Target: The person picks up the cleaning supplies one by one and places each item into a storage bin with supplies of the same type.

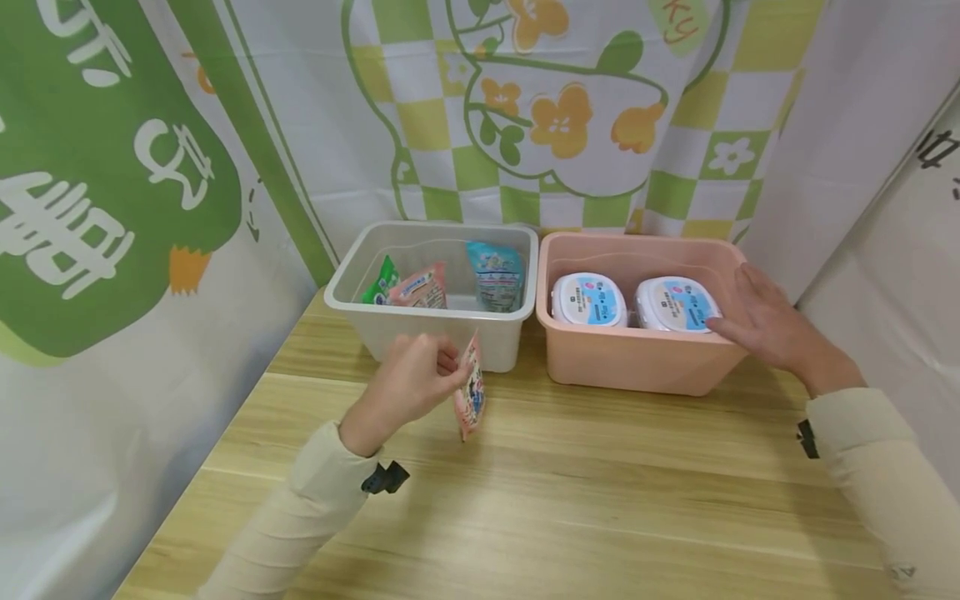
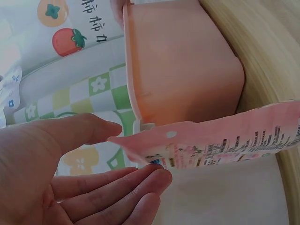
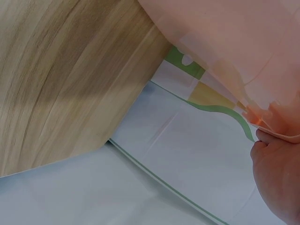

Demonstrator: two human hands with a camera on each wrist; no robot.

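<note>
My left hand [image 1: 408, 379] pinches a small pink printed packet [image 1: 471, 392] in front of the white bin [image 1: 442, 325]. In the left wrist view, the packet [image 2: 211, 140] has its corner between the thumb and fingertips of my left hand [image 2: 89, 173]. Inside the white bin lie a green packet [image 1: 382, 282], a pink packet [image 1: 422, 287] and a blue pouch [image 1: 497, 275]. My right hand [image 1: 772, 325] rests on the right rim of the pink bin [image 1: 637, 358], fingers fairly straight, the thumb near a white tub [image 1: 677, 304]. Another white tub [image 1: 589, 300] sits beside it.
Both bins stand side by side at the back of a wooden table [image 1: 562, 492]. A patterned curtain [image 1: 570, 108] hangs right behind them. A green and white cloth [image 1: 112, 183] hangs at the left, and another pale cloth [image 1: 892, 242] at the right.
</note>
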